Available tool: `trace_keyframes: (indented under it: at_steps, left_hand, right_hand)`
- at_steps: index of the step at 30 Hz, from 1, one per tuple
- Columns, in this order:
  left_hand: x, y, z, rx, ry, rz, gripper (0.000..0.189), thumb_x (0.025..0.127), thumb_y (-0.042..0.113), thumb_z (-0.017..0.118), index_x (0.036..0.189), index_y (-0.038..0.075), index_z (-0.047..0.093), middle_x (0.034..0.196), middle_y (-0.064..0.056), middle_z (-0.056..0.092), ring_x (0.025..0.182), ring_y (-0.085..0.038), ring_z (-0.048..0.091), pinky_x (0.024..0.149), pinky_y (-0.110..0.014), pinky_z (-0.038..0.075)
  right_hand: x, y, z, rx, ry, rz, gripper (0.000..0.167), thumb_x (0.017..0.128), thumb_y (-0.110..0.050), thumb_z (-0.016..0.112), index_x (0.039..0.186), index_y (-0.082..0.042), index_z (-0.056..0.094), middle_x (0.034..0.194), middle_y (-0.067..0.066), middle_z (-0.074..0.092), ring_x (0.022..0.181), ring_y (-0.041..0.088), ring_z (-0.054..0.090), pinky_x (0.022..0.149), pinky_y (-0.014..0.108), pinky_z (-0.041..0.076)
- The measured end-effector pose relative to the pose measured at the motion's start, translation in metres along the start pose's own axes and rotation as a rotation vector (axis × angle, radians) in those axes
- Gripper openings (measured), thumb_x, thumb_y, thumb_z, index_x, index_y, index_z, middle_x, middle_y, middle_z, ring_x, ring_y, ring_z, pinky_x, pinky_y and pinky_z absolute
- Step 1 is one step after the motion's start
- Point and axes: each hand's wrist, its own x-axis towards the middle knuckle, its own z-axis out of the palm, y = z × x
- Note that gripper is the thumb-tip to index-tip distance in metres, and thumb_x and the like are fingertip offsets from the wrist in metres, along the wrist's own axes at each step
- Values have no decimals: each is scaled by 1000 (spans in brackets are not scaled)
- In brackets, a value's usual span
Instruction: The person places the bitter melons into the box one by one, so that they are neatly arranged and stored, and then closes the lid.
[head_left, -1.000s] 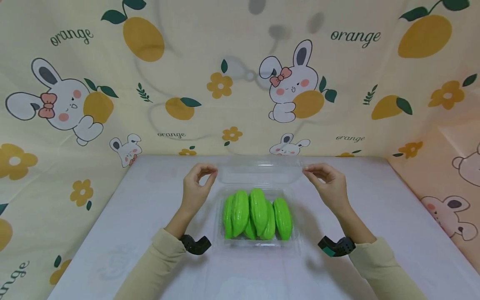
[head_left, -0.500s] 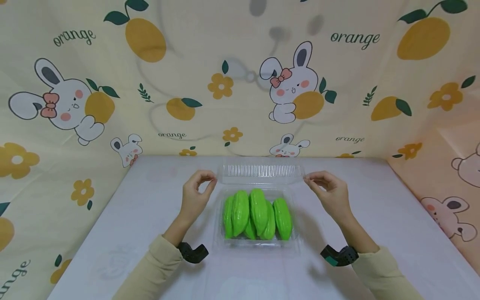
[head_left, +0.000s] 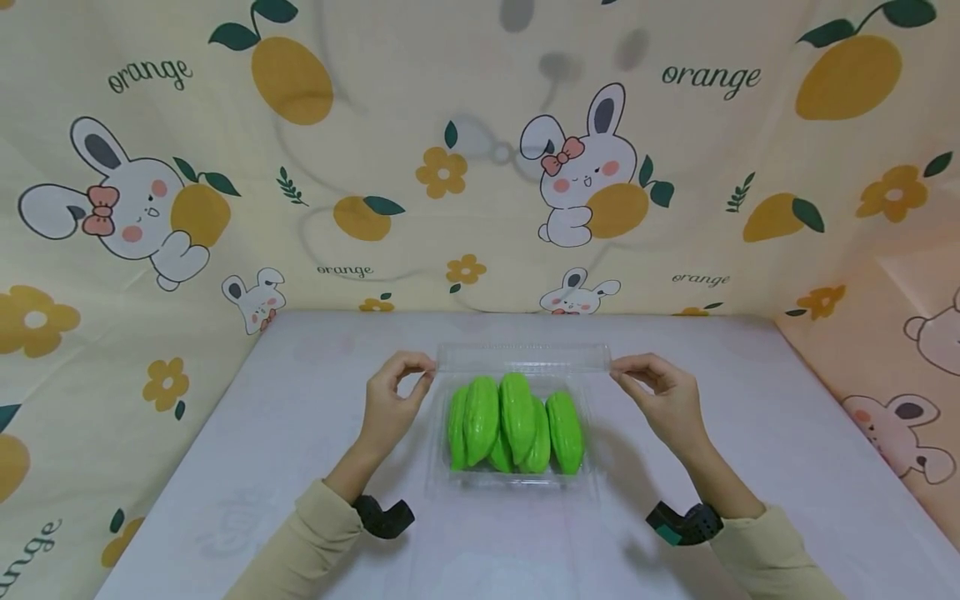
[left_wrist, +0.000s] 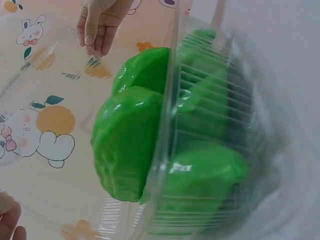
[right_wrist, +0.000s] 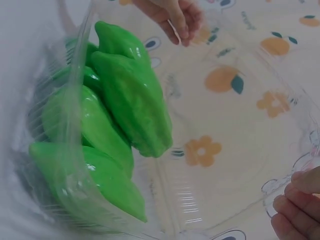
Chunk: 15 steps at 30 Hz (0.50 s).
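A clear plastic clamshell box (head_left: 517, 481) sits mid-table, holding several glossy, bright green, bumpy fruits (head_left: 517, 421) with pointed ends, like bitter melons. Its transparent lid (head_left: 523, 357) stands raised at the back, tilted above the box. My left hand (head_left: 392, 396) pinches the lid's left corner between thumb and fingers, while my right hand (head_left: 666, 402) pinches its right corner. In the left wrist view, the green fruits (left_wrist: 130, 145) rise above the ribbed box wall. The right wrist view has them (right_wrist: 132, 100) heaped beside the see-through lid.
A white-covered table (head_left: 285, 433) carries the box. Behind and at the sides hangs a cream cloth (head_left: 480, 75) printed with rabbits, oranges and flowers. Each wrist wears a black camera mount (head_left: 385, 517).
Both hands have come down and toward the front with the lid, which has tilted further over the box. The box of green fruits stays nearly where it was.
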Motion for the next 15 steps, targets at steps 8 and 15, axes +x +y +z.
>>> trace_keyframes:
  at_steps: [8,15]
  left_hand:
    - [-4,-4,0,33,-2,3,15,82,-15,63,89,-3,65,91,-20,67,92,-3,63,89,-10,51]
    - [-8,-14,1,87,-6,9,12,81,-12,67,85,-1,64,91,-14,69,92,-13,65,88,-12,52]
  right_hand:
    - [-4,4,1,-33,-12,10,11,79,19,64,87,12,67,87,-31,64,84,-16,62,80,2,50]
    - [-7,11,2,-31,-44,-1,13,76,23,64,85,13,67,92,-32,64,89,-17,62,81,3,51]
